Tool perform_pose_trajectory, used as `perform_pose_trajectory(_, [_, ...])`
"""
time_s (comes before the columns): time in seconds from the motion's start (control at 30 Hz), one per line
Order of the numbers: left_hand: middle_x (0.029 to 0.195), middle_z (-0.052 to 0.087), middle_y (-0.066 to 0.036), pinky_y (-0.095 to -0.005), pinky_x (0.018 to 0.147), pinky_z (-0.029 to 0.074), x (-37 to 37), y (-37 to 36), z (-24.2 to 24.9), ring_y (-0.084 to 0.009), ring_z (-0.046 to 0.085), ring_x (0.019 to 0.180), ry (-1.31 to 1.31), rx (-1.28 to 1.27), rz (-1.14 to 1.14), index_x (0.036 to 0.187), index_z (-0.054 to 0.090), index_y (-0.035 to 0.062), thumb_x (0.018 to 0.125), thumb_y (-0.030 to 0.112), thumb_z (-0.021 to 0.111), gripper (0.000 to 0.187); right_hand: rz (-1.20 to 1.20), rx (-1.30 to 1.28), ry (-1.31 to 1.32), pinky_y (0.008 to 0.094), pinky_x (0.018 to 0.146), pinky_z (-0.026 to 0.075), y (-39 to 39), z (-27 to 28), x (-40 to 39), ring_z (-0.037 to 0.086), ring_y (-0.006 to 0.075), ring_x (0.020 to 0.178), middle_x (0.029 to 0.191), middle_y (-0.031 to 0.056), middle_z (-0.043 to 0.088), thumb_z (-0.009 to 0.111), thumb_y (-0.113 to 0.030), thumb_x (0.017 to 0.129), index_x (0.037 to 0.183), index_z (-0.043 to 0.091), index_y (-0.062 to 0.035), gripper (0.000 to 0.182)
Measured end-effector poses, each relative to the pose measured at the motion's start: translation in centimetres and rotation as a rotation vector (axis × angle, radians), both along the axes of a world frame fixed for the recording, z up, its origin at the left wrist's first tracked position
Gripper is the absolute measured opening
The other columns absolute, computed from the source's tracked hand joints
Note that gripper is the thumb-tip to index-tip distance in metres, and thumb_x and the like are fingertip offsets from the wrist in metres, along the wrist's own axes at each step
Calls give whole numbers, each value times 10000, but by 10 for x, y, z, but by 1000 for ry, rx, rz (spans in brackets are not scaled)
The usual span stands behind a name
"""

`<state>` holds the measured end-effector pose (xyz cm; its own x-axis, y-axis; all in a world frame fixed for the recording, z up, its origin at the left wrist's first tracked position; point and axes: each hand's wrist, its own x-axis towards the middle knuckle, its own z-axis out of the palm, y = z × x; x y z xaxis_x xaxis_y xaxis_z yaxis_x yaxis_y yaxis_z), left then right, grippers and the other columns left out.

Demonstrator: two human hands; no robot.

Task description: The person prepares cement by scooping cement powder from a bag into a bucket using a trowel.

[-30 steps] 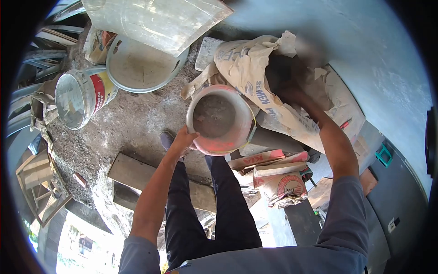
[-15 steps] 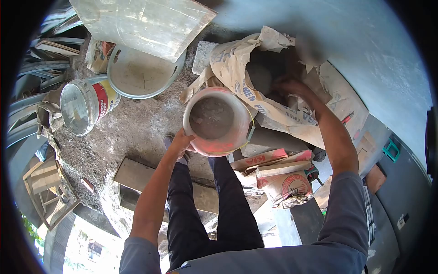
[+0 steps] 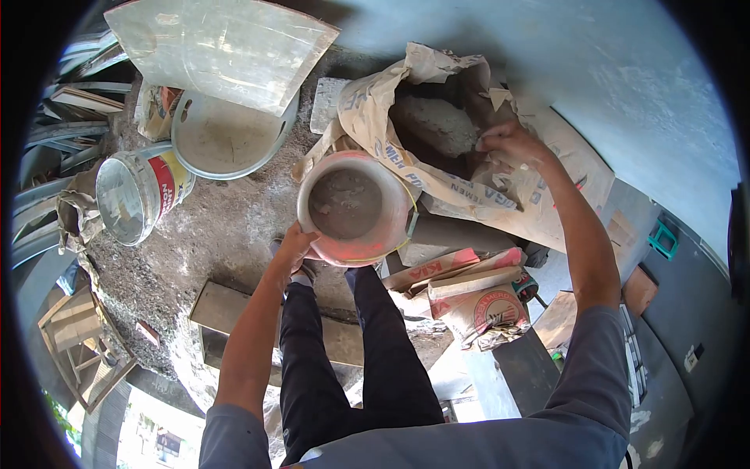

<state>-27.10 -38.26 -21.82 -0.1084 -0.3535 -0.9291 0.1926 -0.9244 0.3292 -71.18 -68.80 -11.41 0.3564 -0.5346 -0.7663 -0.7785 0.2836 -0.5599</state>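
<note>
The left hand (image 3: 294, 245) grips the round pink-and-white bucket (image 3: 348, 252) by its rim, best kept level; the right hand (image 3: 513, 145), contents unclear, curls over the torn brown paper bag (image 3: 366, 112).

the sack (image 3: 373, 109) is made of matt, creased paper, torn at its opening. the bucket (image 3: 344, 252) is finished in worn plastic, dusted grey. at the far left, the paint pail (image 3: 129, 199) is seen in smeared plastic, and the ground (image 3: 195, 227) is left rough and gritty.
</note>
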Motion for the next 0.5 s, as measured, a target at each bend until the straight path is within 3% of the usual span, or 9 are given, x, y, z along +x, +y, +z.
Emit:
perform_pose_trajectory(0.07, [1270, 589, -241, -522, 830, 623, -1, 0, 1, -381, 670, 1074, -3, 1, -1, 1412, 380, -31, 937, -2, 548, 504, -123, 135, 34, 302, 669, 495, 1, 24, -4, 617, 110, 688, 728, 43, 682, 684, -272, 861, 913, 769, -17, 274])
perform_pose_trajectory(0.17, [1256, 593, -235, -520, 814, 626, -4, -4, 10, -377, 673, 1061, 5, 6, 21, 1407, 393, -28, 925, 2, 562, 512, -114, 85, 98, 294, 706, 496, 4, 46, -20, 629, 126, 755, 808, 87, 713, 682, -205, 859, 935, 739, 46, 269])
perform_pose_trajectory(0.27, [1243, 589, -232, -509, 779, 638, -1, -3, 10, -375, 674, 1042, 43, 7, 53, 1404, 409, -23, 910, 3, 575, 522, -100, 15, 197, 298, 677, 488, 12, 97, -12, 620, 114, 739, 781, 69, 700, 685, -210, 859, 917, 729, 52, 272])
perform_pose_trajectory(0.37, [1241, 582, -240, -518, 782, 636, 1, -1, 8, -385, 673, 1033, 84, -21, 47, 1405, 394, -28, 912, 11, 577, 527, -124, -145, 54, 287, 467, 425, 30, 116, -28, 540, 123, 496, 672, 75, 619, 649, -162, 880, 912, 720, 53, 228])
perform_pose_trajectory(0.5, [1221, 582, -244, -527, 766, 636, 3, 1, 0, -392, 672, 1024, 72, -51, 48, 1402, 379, -33, 911, 21, 592, 538, -306, 7, 41, 290, 413, 385, 51, 188, -4, 510, 133, 447, 648, 79, 600, 675, -180, 858, 868, 688, 74, 254])
